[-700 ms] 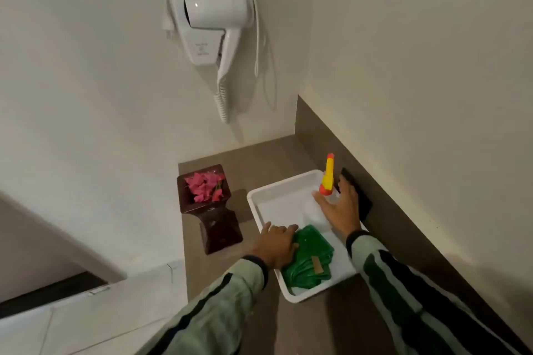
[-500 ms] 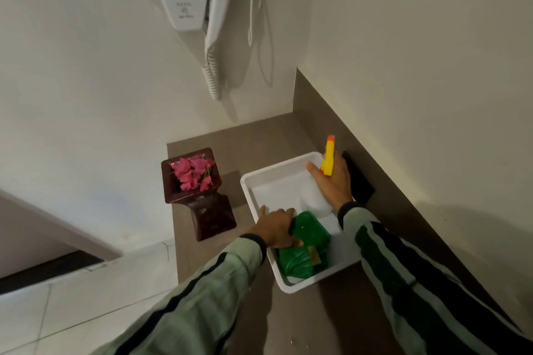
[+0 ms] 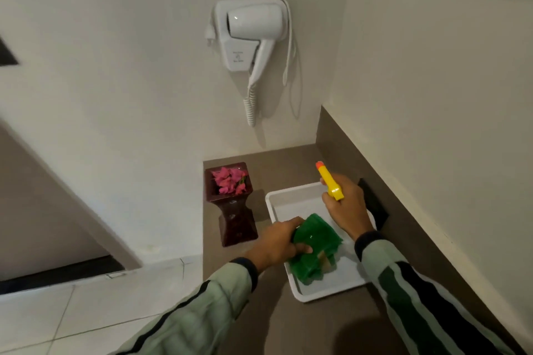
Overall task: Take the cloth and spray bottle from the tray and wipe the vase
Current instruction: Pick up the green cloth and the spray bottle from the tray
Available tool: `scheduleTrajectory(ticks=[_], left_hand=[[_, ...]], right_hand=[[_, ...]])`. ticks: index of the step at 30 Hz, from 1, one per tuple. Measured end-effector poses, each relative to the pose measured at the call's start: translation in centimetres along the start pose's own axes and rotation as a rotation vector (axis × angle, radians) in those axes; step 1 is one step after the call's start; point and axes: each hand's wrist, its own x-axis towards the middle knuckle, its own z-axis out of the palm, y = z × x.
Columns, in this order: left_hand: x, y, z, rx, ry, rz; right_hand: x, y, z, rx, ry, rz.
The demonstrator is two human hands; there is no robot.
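A white tray (image 3: 300, 290) lies on the brown counter. My left hand (image 3: 278, 243) grips the folded green cloth (image 3: 315, 242) and holds it partly raised over the tray. My right hand (image 3: 347, 209) is closed around the spray bottle; only its yellow head with an orange nozzle (image 3: 328, 180) shows above my fingers, and the bottle's body is hidden. A dark red square vase (image 3: 235, 215) with pink flowers stands on the counter, left of the tray, apart from both hands.
A white wall-mounted hair dryer (image 3: 249, 34) with a coiled cord hangs above the counter. The counter (image 3: 288, 166) ends in a corner between two walls. A black object (image 3: 373, 204) leans against the right backsplash behind the tray. Pale floor tiles lie at lower left.
My left hand has closed on the green cloth and lifted it from the tray floor. My right hand has raised the spray bottle above the tray. The camera tilted upward.
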Motion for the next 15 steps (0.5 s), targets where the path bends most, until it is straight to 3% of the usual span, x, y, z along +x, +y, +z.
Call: scheduleTrajectory(ticks=[8,15], left_hand=[[-13.4,-6.1,-3.0,-0.259,0.373,-0.213],[-20.7,-9.9,-4.1,-0.565,0.712,-0.444]], right_hand=[[-5.2,-4.3,3.0,-0.185,-0.368,-0.239],[-6.6,-4.3,4.6,-0.302,-0.461,-0.138]])
